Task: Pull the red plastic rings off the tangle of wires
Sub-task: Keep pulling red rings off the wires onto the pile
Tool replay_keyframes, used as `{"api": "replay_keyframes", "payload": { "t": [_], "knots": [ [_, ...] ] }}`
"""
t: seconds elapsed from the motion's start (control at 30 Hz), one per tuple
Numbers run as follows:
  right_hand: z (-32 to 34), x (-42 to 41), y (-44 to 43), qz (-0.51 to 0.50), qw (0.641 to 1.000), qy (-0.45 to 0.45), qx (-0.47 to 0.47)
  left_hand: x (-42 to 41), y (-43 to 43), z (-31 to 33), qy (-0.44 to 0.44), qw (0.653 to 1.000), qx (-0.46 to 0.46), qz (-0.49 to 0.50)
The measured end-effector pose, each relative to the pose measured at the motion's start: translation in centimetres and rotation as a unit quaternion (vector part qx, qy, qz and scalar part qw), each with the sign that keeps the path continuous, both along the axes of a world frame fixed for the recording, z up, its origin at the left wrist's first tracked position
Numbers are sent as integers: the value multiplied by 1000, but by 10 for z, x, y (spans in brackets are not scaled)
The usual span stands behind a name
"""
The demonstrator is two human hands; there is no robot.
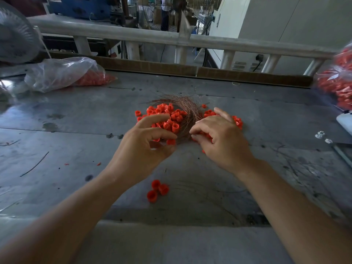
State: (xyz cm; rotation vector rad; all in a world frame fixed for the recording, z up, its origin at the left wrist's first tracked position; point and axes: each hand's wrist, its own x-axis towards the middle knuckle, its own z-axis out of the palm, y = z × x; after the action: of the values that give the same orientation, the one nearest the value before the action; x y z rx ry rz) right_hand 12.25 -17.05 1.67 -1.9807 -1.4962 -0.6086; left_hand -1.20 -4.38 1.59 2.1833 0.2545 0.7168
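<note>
Far left: clear plastic bag (62,73) part-filled with red pieces, lying on the grey metal table (76,115).
Left of centre: left hand (144,141), fingers curved over the heap; one ring sits between thumb and forefinger, but I cannot tell if it is pinched.
Centre: red plastic rings (167,117) heaped against the tangle of copper-coloured wires (188,111); three loose red rings (157,189) lie nearer the person.
Right of centre: right hand (222,138), fingertips curled down at the tangle's edge; its grip is hidden.
Far right: second bag of red pieces (339,82).
</note>
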Motion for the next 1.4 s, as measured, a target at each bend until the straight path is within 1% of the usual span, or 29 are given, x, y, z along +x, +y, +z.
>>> {"api": "replay_keyframes", "payload": {
  "t": [0.13,0.23,0.43,0.47,0.53,0.6,0.63,0.73,0.83,0.9,1.0,1.17,1.23,1.4],
  "knots": [
    [4,-1,-2,-6,1000,9,22,1,0,-1,26,999,24,3],
    [7,-3,-3,12,1000,20,7,-1,-3,1,24,999,31,-18],
    [7,-9,-2,70,997,-22,-23,-3,-4,2,15,999,8,-50],
    [9,-9,-3,71,997,-18,-19,-3,-4,3,6,999,-14,-50],
    [15,-9,-8,62,998,4,12,-4,-2,5,-19,993,-110,-50],
    [23,-7,-13,45,997,30,60,-5,0,9,-36,971,-229,-57],
    [27,-7,-16,40,996,36,78,-5,1,9,-40,961,-266,-61],
    [35,-8,-22,43,992,52,106,-4,-2,9,-41,943,-319,-80],
    [38,-13,-23,55,988,102,103,-5,-4,11,-46,900,-419,-114],
    [37,-17,-21,67,982,149,97,-5,-4,12,-40,877,-461,-129],
    [35,-23,-18,78,971,205,92,-5,-4,13,-27,861,-487,-145],
    [34,-27,-15,82,960,256,82,-6,-5,13,-31,842,-511,-173],
    [34,-28,-15,86,958,262,76,-7,-4,12,-34,837,-516,-176],
    [35,-30,-15,95,958,265,64,-7,-5,13,-40,842,-507,-181]
  ]
}}
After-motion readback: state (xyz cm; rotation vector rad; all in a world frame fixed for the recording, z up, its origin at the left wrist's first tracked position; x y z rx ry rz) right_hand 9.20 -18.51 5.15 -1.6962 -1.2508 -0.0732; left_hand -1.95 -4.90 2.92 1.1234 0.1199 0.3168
